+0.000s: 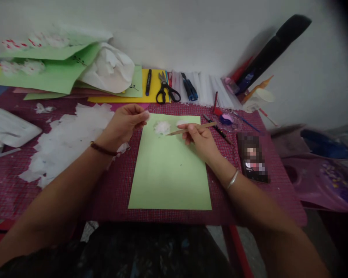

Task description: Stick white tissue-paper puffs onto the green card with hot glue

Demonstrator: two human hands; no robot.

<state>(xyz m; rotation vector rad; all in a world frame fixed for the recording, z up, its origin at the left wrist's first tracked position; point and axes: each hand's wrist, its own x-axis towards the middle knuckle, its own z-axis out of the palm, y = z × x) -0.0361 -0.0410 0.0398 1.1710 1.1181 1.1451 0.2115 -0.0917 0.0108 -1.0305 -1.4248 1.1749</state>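
A light green sheet of paper (169, 173) lies on the table before me. Near its top are a white fluffy tissue tuft (162, 128) and a second white tuft (182, 122), the latter partly hidden by my fingers. My left hand (130, 120) is closed above the sheet's upper left corner, pinching a small bit of white tissue paper (147, 114) between thumb and fingertips. Between the thumb and fingers of my right hand (199, 139) is a thin flat wooden stick (176, 132); its left end points down beside the first tuft.
White tissue squares (69, 133) are heaped to the left. Along the wall lie green papers with tufts (46, 79), a marker (149, 82), scissors (165, 88) and a box cutter (189, 87). Right of the sheet are a black pen (220, 133), a purple-lidded container (226, 119) and a phone (253, 158).
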